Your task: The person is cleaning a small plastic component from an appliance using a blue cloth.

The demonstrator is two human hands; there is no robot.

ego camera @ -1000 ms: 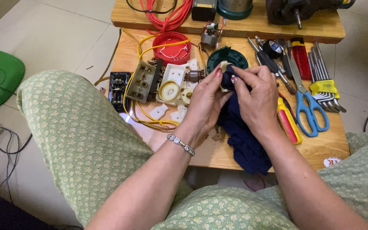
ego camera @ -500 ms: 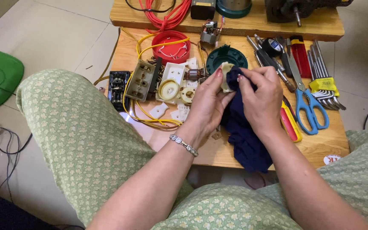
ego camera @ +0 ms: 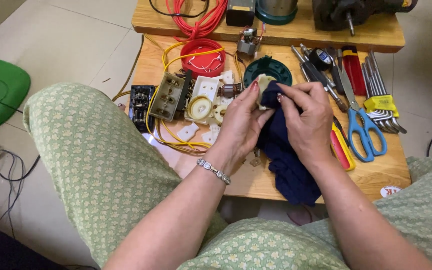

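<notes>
Two hands at a low wooden table [ego camera: 376,172]. The left hand [ego camera: 241,125] pinches one small cream plastic part [ego camera: 262,87] between thumb and fingertips; the right hand [ego camera: 308,120] presses one dark blue knitted cloth [ego camera: 288,160] against it, fingers curled. The part is held just above the table, directly in front of one round dark-green plastic housing [ego camera: 271,70]. Right of the housing: one pair of blue-handled scissors [ego camera: 361,130] and one set of metal hex keys [ego camera: 381,102]. Left of it: one red round cap [ego camera: 202,56] and yellow wires [ego camera: 176,137]. Pale tiled floor [ego camera: 76,35] surrounds the table.
</notes>
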